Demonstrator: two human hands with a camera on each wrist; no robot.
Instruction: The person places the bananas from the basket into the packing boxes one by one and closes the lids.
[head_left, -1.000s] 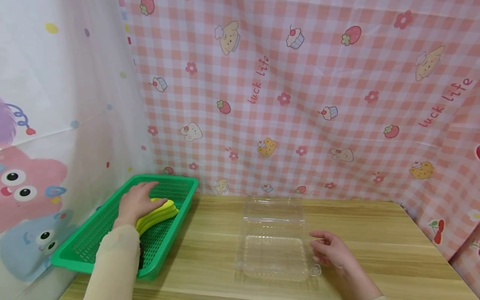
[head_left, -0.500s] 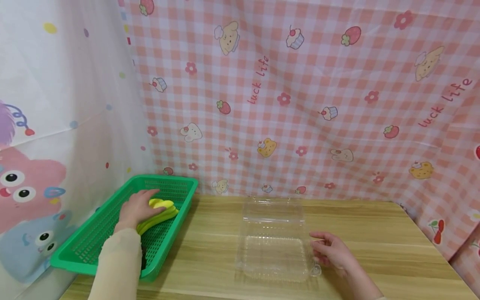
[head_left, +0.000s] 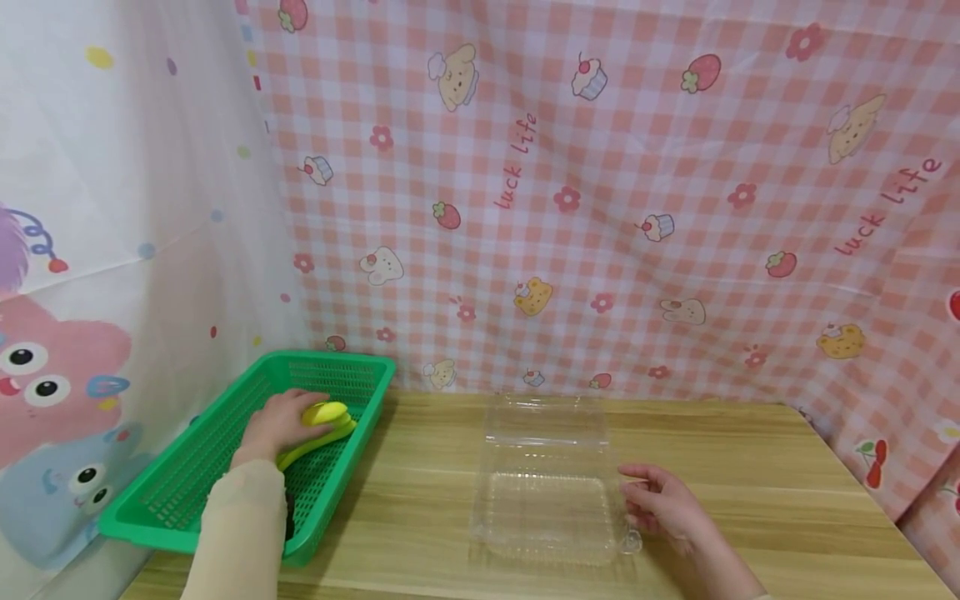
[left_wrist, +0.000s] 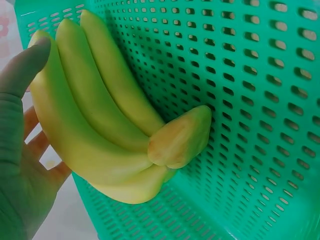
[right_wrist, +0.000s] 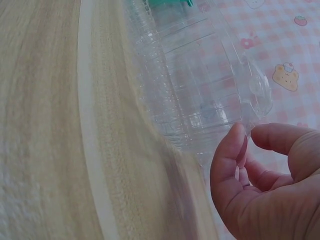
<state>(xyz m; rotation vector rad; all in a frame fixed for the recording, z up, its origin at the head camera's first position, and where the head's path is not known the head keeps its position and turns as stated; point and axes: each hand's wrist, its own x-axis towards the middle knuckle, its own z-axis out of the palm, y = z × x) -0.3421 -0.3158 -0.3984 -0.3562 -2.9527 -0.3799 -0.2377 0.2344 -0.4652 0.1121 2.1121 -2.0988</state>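
Observation:
A bunch of yellow bananas [head_left: 327, 412] lies in the green plastic basket [head_left: 112, 531] at the left. My left hand [head_left: 276, 427] holds the bunch from its left side. In the left wrist view the thumb [left_wrist: 36, 57] lies on the outermost banana, while the other fingers go behind the bunch, partly hidden. At mid-table stands a clear plastic clamshell box [head_left: 551, 517], its lid laid back. With thumb and forefinger my right hand [right_wrist: 272, 175] pinches the box's edge at its right side.
A dark object [head_left: 289, 512] shows partly in the basket's near end, beside the sleeve. Pink checked cloth [head_left: 570, 250] hangs behind the wooden table [head_left: 750, 467]. A white printed curtain [head_left: 150, 317] borders the basket on the left.
My left hand has come down onto the bananas, and its fingers have closed in around the bunch. The right hand and the clear box have stayed in place.

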